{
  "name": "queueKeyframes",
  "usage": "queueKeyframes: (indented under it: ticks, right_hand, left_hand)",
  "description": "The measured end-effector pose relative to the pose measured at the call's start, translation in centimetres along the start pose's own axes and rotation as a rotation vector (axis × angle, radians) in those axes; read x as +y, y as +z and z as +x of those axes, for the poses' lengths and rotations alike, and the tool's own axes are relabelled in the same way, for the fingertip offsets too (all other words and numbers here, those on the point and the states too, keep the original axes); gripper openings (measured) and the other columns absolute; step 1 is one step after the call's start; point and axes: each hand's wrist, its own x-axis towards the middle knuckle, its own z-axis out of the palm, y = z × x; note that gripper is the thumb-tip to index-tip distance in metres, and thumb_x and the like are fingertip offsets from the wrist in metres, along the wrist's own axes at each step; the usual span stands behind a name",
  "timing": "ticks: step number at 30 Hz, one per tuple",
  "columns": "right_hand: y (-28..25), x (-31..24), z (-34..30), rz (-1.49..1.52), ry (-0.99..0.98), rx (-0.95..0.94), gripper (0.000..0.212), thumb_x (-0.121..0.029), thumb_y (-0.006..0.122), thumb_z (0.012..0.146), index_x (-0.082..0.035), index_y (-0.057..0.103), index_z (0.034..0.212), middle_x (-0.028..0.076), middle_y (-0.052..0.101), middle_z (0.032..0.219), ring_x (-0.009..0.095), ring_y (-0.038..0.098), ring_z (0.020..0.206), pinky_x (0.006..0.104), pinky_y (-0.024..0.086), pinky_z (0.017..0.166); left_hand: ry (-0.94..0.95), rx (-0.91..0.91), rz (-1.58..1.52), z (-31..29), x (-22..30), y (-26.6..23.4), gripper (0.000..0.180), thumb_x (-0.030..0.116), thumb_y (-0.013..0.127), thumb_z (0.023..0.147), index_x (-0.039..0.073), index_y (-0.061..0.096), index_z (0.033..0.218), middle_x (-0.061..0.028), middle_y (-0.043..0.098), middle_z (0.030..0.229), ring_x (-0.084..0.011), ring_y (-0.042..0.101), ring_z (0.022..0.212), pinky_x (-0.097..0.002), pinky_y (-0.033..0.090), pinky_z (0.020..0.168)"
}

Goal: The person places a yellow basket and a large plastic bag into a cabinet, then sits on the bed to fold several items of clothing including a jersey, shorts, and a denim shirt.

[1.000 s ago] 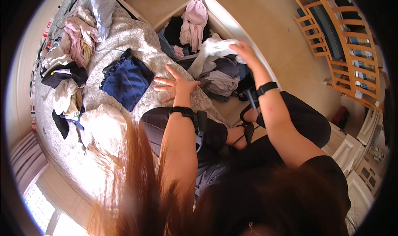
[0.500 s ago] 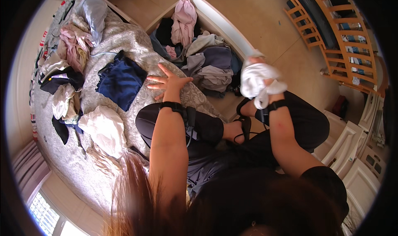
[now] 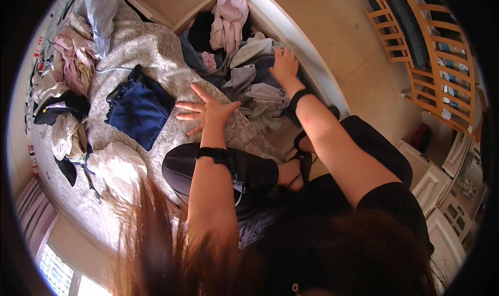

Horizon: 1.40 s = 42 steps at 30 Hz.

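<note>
My left hand [image 3: 212,113] is spread flat with its fingers apart on the patterned bedspread [image 3: 156,51], beside a dark blue pair of shorts or similar garment [image 3: 140,109]. My right hand [image 3: 285,67] reaches over the open drawer, its fingers loosely bent and apart above a grey-blue folded cloth [image 3: 264,70]; nothing shows in its grip. Around it in the drawer lie a pink garment [image 3: 228,18], a black one [image 3: 201,32] and several grey and pale clothes [image 3: 267,93].
On the bed's left side lie a crumpled white cloth [image 3: 118,165], a pink garment [image 3: 75,57], a black cap-like item [image 3: 61,106] and a pale blue garment [image 3: 101,15]. The drawer's white front [image 3: 306,46] rises at right. A wooden slatted rack [image 3: 416,51] stands beyond.
My right hand has moved left and away from me, over the drawer's clothes. The white cloth it held is gone from it and no longer plainly visible. My left hand stays spread on the bed.
</note>
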Motion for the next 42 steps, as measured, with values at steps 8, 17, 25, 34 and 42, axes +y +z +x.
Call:
queueKeyframes:
  ticks: [8,17,25,34,42]
  right_hand:
    - [5.6,13.2,1.0,0.714,0.336,-0.326,0.048,-0.037,0.09,0.102,-0.002,0.083,0.134,0.014,0.087,0.12,0.028,0.082,0.105,0.0441,0.064,0.095]
    - [-19.4,4.4,-15.0,1.669,0.422,-0.342,0.05,-0.031,0.08,0.114,0.001,0.071,0.151,0.01,0.078,0.144,0.02,0.074,0.127,0.0379,0.057,0.112]
    - [-52.4,-3.6,-30.5,0.991,-0.123,-0.12,0.032,-0.033,0.081,0.114,-0.003,0.081,0.125,0.004,0.076,0.107,0.016,0.068,0.096,0.0331,0.053,0.086]
    - [-56.2,-16.7,-55.3,0.417,-0.916,-0.896,0.044,-0.056,0.073,0.113,-0.012,0.077,0.115,0.015,0.077,0.1,0.035,0.077,0.096,0.0479,0.058,0.09]
    - [-55.8,-18.6,-61.9,0.478,-0.811,-0.854,0.059,-0.06,0.083,0.105,-0.011,0.074,0.136,0.014,0.085,0.117,0.036,0.083,0.109,0.0461,0.064,0.099]
  left_hand:
    - [0.098,-0.027,-0.024,-0.1,3.3,0.5,0.184,0.071,0.108,0.068,0.04,-0.031,0.184,-0.0443,-0.045,0.178,-0.0716,-0.039,0.163,-0.1048,0.008,0.113]
    - [0.066,0.024,-0.082,-4.0,-3.6,-0.7,0.183,0.071,0.108,0.067,0.046,-0.031,0.183,-0.0388,-0.049,0.179,-0.0704,-0.039,0.164,-0.1053,0.006,0.112]
    - [0.206,-0.065,-0.12,-13.3,-10.9,-5.4,0.15,0.094,0.083,0.083,0.04,-0.007,0.191,-0.0368,-0.032,0.189,-0.0662,-0.029,0.171,-0.0977,0.013,0.123]
    - [0.89,-1.209,-1.975,-33.1,-33.9,-8.9,0.084,0.048,0.062,0.113,0.005,0.039,0.181,-0.0206,0.059,0.175,-0.0403,0.06,0.157,-0.0578,0.049,0.133]
    - [0.8,-0.743,-2.023,-38.0,-55.6,-6.7,0.072,0.004,0.064,0.11,0.002,0.039,0.178,-0.0272,0.059,0.171,-0.0437,0.066,0.153,-0.0616,0.058,0.126]
